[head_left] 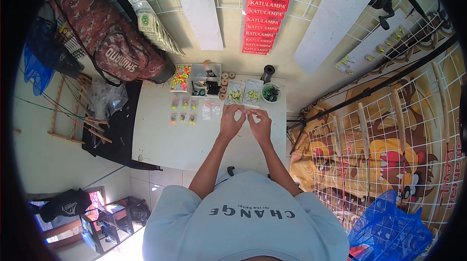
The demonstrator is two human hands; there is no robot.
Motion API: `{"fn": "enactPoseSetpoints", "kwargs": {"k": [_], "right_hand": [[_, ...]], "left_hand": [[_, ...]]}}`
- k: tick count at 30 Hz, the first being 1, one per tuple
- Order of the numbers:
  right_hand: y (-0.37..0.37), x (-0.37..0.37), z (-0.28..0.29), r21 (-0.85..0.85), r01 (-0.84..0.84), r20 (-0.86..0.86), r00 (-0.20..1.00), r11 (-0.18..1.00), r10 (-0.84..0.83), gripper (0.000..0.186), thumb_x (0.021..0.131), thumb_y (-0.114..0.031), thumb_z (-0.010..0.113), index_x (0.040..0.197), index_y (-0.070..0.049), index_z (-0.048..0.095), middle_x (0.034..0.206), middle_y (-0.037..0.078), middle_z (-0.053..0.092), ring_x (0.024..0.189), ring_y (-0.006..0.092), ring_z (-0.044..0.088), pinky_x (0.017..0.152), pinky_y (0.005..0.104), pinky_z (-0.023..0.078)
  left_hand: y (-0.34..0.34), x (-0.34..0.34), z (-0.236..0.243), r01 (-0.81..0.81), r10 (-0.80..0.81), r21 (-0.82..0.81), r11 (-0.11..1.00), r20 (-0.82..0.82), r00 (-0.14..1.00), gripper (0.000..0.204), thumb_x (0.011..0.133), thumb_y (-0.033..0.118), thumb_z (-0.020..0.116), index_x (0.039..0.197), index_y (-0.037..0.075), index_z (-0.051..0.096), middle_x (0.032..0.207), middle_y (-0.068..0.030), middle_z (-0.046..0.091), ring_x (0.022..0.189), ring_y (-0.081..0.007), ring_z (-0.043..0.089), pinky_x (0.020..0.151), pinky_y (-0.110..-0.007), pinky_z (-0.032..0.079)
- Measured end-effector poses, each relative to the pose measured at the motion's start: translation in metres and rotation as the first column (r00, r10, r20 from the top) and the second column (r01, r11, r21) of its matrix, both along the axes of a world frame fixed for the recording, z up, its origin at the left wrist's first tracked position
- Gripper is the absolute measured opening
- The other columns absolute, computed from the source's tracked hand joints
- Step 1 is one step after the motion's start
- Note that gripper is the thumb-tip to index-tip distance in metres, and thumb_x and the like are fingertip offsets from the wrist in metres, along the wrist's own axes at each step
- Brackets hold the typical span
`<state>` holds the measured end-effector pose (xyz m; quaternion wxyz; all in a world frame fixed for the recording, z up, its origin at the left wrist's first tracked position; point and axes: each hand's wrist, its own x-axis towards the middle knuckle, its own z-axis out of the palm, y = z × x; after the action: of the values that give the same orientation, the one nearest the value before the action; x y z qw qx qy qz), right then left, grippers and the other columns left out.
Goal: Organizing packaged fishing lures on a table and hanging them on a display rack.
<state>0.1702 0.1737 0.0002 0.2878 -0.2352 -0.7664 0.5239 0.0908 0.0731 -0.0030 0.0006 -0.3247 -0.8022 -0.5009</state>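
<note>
While both hands meet over the middle of the white table (160, 139), these are the points where the work looks open to a slip.

Left hand: the left hand (230, 122), just above frame centre, has its fingertips drawn together in a pinch; whatever it has hold of is too small to make out.

Right hand: the right hand (260, 123), touching or nearly touching the left, is pinched the same way on something I cannot tell.

Piece in hand: sits between the two sets of fingertips, above the table's far half, just below the clear packets (243, 94) of yellow-green bits.

Drop risk: a piece this small could slip from the pinch and vanish on the white surface, or roll off the right edge toward the wire rack (369, 139), in my judgement.

Scatter risk: small packets (183, 111) of coloured beads lie in rows to the upper left of the hands; a sweeping forearm could push them about.

Spill risk: the tray of bright beads (181, 77) and the round green dish (270, 92) stand at the top edge of the table, near enough that a careless reach could tip them.

Snag risk: the wooden spools (224, 83) beside the trays could roll if knocked.
</note>
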Motion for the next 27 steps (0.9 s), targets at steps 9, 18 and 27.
{"fn": "enactPoseSetpoints", "kwargs": {"k": [9, 18, 27], "right_hand": [[0.008, 0.001, -0.002, -0.198, -0.063, 0.091, 0.992, 0.978, 0.082, 0.016, 0.084, -0.021, 0.066, 0.091, -0.008, 0.072, 0.088, 0.006, 0.071, 0.084, 0.0159, 0.063, 0.074, 0.0328, 0.048], [0.009, -0.001, 0.001, 0.365, 0.064, -0.024, 0.998, 0.929, -0.059, 0.007, 0.076, -0.012, 0.069, 0.079, -0.007, 0.065, 0.082, 0.006, 0.064, 0.087, 0.0237, 0.058, 0.076, 0.0361, 0.045], [0.003, -0.006, -0.001, 0.379, 0.122, -0.065, 0.992, 0.917, -0.106, 0.009, 0.075, -0.010, 0.068, 0.079, -0.005, 0.061, 0.080, 0.007, 0.062, 0.086, 0.0263, 0.057, 0.076, 0.0380, 0.044]], "left_hand": [[-0.001, 0.000, 0.000, 0.020, -0.021, 0.012, 1.000, 0.044, 0.999, 0.010, 0.078, 0.009, 0.068, 0.085, 0.006, 0.061, 0.088, -0.0024, 0.063, 0.091, -0.0214, 0.052, 0.072, -0.032, 0.046], [-0.003, 0.004, 0.004, -0.022, 0.021, -0.056, 0.998, -0.020, 1.000, 0.012, 0.073, 0.009, 0.069, 0.083, 0.009, 0.062, 0.087, -0.0013, 0.063, 0.091, -0.0224, 0.053, 0.077, -0.035, 0.047], [0.003, 0.002, 0.016, -0.154, 0.123, -0.171, 0.973, -0.177, 0.976, 0.012, 0.072, 0.016, 0.069, 0.076, 0.009, 0.059, 0.084, -0.0026, 0.064, 0.094, -0.0248, 0.055, 0.082, -0.038, 0.044]]}}
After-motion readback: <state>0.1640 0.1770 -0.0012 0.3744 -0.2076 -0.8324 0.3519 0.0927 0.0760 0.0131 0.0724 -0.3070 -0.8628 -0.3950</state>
